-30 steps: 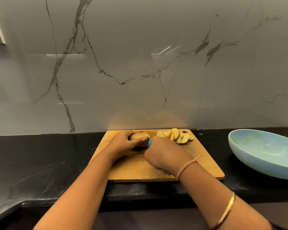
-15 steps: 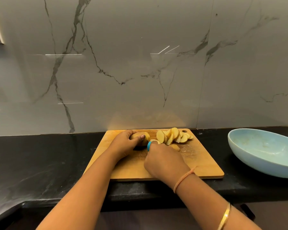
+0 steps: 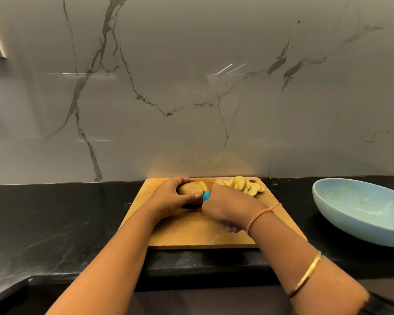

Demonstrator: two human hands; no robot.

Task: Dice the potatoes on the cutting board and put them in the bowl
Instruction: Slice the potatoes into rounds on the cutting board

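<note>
One person, two hands, one wooden cutting board point(image 3: 191, 233) on a black countertop point(image 3: 55, 212) beneath a veined marble backsplash point(image 3: 191, 98). The left hand point(image 3: 168, 196) curls its fingers over the single uncut potato point(image 3: 189, 187) at the board's back edge. The right hand point(image 3: 223, 205), wearing one thread bracelet point(image 3: 259, 215) and one gold bangle point(image 3: 305, 276), is closed round one blue-handled knife point(image 3: 206, 195) at the potato's cut end; its blade is hidden. One pile of potato slices point(image 3: 243, 185) overlaps at the back right corner, too tightly to count. One pale blue bowl point(image 3: 350, 223) stands right of the board, apart from it. Half a second earlier the right hand sat nearer the front edge with a loose slice showing beside it; the hand now lies further back, and that slice is out of sight.
</note>
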